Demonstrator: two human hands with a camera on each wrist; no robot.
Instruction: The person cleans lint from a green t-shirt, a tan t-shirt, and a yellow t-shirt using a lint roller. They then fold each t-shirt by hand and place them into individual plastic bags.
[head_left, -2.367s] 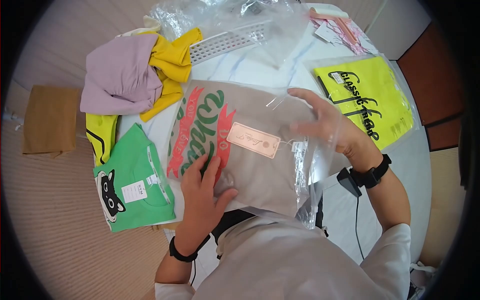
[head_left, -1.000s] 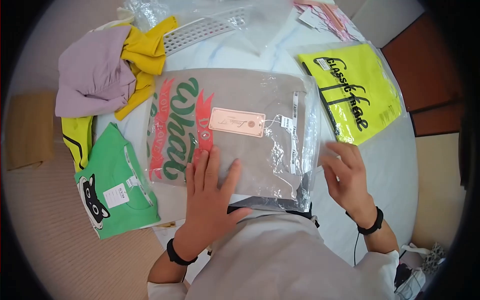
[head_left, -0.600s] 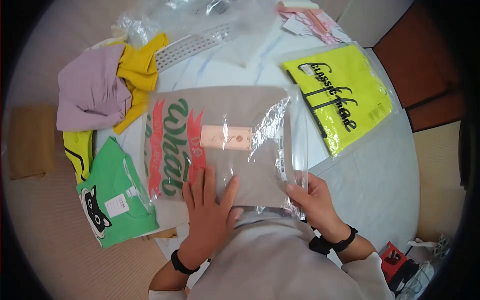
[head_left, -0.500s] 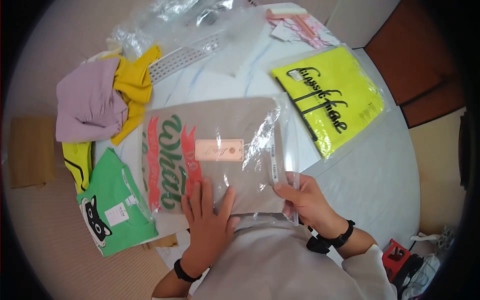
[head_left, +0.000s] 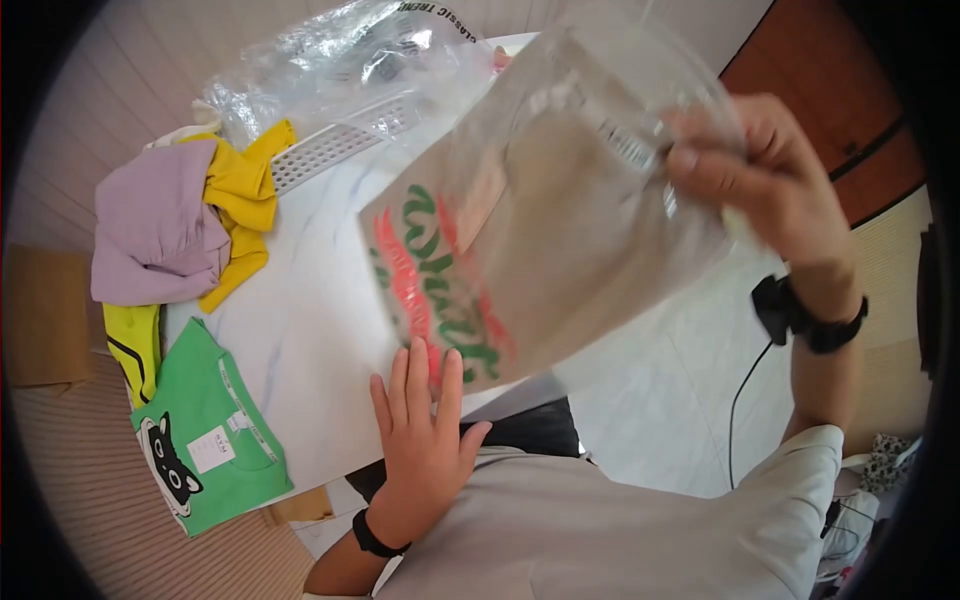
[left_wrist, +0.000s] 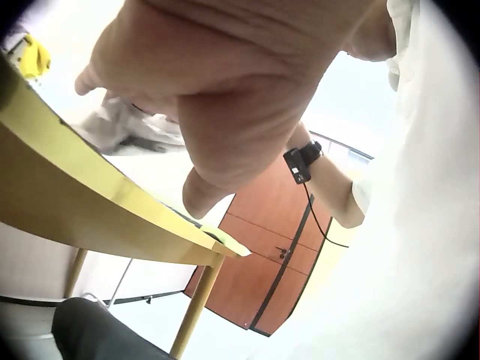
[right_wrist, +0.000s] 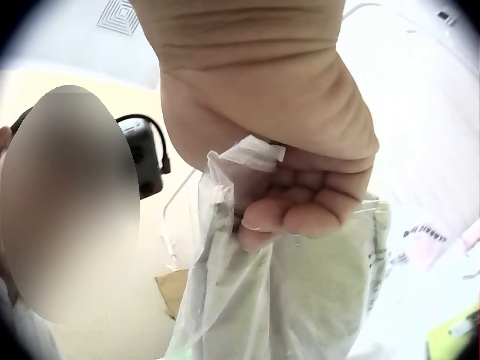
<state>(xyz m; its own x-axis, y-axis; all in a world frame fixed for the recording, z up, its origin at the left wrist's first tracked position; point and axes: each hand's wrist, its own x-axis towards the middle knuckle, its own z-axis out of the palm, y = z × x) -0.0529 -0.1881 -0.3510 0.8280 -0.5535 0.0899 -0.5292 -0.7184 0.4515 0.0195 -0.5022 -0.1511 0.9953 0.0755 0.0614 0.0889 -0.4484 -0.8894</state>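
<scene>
A taupe shirt (head_left: 570,200) with red and green lettering lies folded inside a clear plastic bag (head_left: 690,70), and a pink paper tag shows through it. My right hand (head_left: 770,180) grips the bag's far-right end and holds it raised and tilted. In the right wrist view, curled fingers (right_wrist: 300,214) clench the crumpled plastic. My left hand (head_left: 425,430) is spread flat, its fingertips at the bag's lower left end. From the left wrist view, the left palm (left_wrist: 225,97) extends over the table edge with the fingers mostly out of sight.
A green shirt (head_left: 215,440) with a black cat print lies at the table's left edge. Behind it are a lilac garment (head_left: 160,225), a yellow garment (head_left: 240,180) and a perforated white basket (head_left: 340,145). Clear plastic bags (head_left: 350,60) pile up at the back.
My right hand has lifted the bagged shirt's right end up and away from my body, tilting it. The left hand stays near the lower edge. The bag now hides the neon yellow packaged shirt.
</scene>
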